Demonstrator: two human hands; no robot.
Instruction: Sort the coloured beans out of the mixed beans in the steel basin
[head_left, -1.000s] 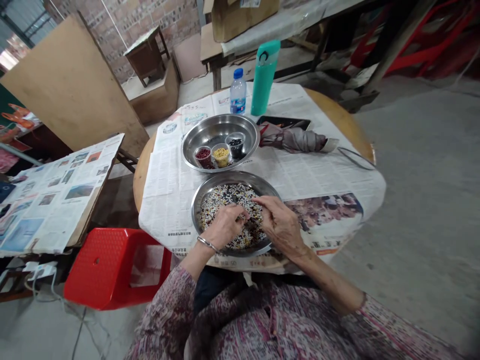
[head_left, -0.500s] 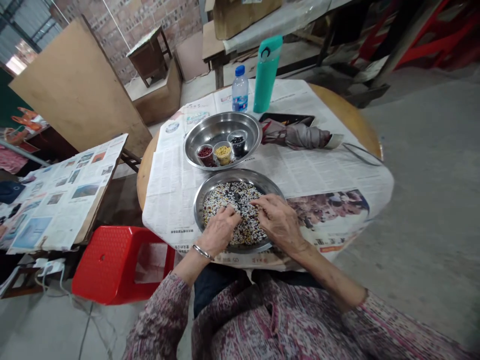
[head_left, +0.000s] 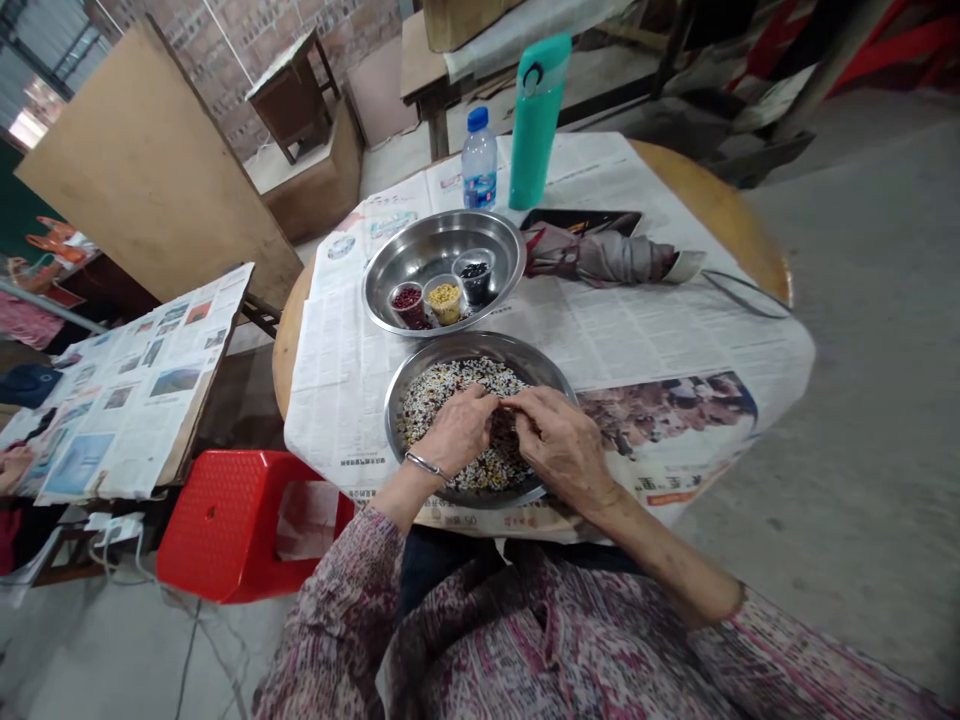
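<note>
The left hand (head_left: pixel 459 430) and right hand (head_left: pixel 562 447) are hovering together over mixed grains (head_left: pixel 450 388) in a steel plate (head_left: pixel 480 347), at six o'clock on the desk (head_left: pixel 720 212). The fingers (head_left: pixel 525 400) are curling inward, but I cannot tell whether they are grasping anything.

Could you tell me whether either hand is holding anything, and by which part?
It cannot be told: the left hand and right hand meet, bunched together, over the mixed grains in the steel dish, and they hide any grains pinched there.
</note>
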